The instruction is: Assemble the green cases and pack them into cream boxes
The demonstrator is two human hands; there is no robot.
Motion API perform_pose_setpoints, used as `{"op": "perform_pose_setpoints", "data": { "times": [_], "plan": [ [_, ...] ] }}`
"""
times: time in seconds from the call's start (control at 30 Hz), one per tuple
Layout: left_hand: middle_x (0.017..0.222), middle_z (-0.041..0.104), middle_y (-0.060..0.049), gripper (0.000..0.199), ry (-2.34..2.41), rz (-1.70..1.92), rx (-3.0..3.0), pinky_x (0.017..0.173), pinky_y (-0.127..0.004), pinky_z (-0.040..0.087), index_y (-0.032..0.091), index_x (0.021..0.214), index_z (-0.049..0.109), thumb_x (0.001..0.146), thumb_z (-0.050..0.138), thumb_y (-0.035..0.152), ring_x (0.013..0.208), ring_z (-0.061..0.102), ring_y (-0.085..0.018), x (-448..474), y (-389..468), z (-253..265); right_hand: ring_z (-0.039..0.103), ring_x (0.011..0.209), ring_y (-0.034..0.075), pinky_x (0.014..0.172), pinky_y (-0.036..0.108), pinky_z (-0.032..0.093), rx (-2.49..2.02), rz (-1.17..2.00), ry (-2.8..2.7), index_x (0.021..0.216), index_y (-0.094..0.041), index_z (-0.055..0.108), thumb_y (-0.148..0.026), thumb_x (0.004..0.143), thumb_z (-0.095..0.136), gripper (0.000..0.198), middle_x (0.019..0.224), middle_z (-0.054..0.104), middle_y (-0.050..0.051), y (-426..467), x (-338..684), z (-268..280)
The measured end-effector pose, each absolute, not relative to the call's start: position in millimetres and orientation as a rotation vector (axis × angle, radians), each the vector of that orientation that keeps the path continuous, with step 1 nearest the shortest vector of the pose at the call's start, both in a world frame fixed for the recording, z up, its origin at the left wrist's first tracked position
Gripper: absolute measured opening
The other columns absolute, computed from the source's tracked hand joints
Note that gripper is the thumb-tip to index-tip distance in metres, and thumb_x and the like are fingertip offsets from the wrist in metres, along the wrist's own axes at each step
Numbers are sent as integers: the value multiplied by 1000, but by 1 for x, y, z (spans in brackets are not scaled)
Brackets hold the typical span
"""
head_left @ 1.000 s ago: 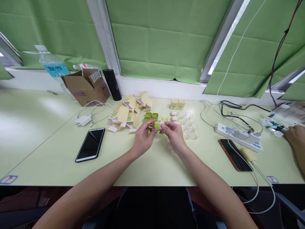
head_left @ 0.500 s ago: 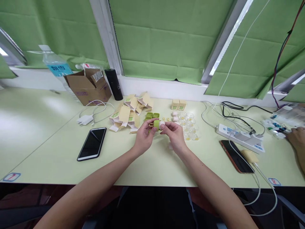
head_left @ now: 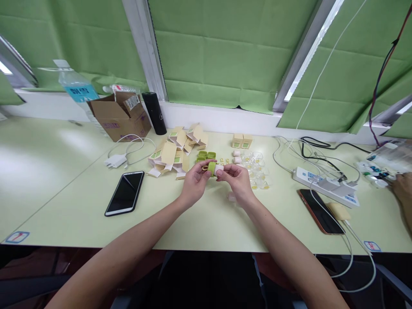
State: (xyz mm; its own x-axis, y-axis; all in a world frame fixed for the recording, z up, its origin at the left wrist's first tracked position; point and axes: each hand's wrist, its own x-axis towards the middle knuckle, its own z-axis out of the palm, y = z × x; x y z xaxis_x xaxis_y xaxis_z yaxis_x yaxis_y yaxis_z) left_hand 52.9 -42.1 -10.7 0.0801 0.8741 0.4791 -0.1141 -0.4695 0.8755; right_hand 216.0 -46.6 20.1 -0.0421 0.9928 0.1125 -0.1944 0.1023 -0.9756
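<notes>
My left hand (head_left: 194,183) is closed around a small green case (head_left: 211,168) with a loop at its left end. Fingers of my right hand (head_left: 240,183) pinch a pale pink, rounded block (head_left: 219,168) at the right end of the case; how far it sits inside I cannot tell. Just beyond my hands stand several empty green cases (head_left: 211,155). Small yellow pieces (head_left: 227,160) lie beside them. Several pale blocks (head_left: 237,153) and clear plastic covers (head_left: 256,156) are to the right. Another pale piece (head_left: 231,196) lies partly hidden by my right wrist.
Opened paper boxes (head_left: 169,154) are piled at the left, with two closed boxes (head_left: 242,141) at the back. A phone (head_left: 125,193), charger (head_left: 116,161), carton (head_left: 122,118) and black bottle (head_left: 154,113) stand left. Right are a power strip (head_left: 325,186), another phone (head_left: 320,211) and another person's hand (head_left: 402,186).
The green case and pale block have tilted slightly, their right end lower. Both hands keep nearly the same place and grip. The whole view has shifted a little.
</notes>
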Motion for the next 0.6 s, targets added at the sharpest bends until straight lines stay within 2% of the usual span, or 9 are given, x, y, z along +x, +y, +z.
{"op": "perform_pose_setpoints", "data": {
  "times": [0.33,0.6],
  "plan": [
    [131,74,-14,37,791,1499,1624,99,-41,59,20,124,72,97,68,46,115,72,-26,49,-44,-6,69,63,17,68,33,62,-959,1327,-1178,77,-18,80,-53,54,100,46,70,76,3,-47,221,20],
    [126,76,-13,42,792,1484,1583,94,-40,61,22,125,71,97,67,52,104,72,-23,48,-42,-1,70,73,19,76,37,63,-888,1333,-1142,83,-20,79,-53,60,97,44,82,78,5,-48,218,21]
  ]
}}
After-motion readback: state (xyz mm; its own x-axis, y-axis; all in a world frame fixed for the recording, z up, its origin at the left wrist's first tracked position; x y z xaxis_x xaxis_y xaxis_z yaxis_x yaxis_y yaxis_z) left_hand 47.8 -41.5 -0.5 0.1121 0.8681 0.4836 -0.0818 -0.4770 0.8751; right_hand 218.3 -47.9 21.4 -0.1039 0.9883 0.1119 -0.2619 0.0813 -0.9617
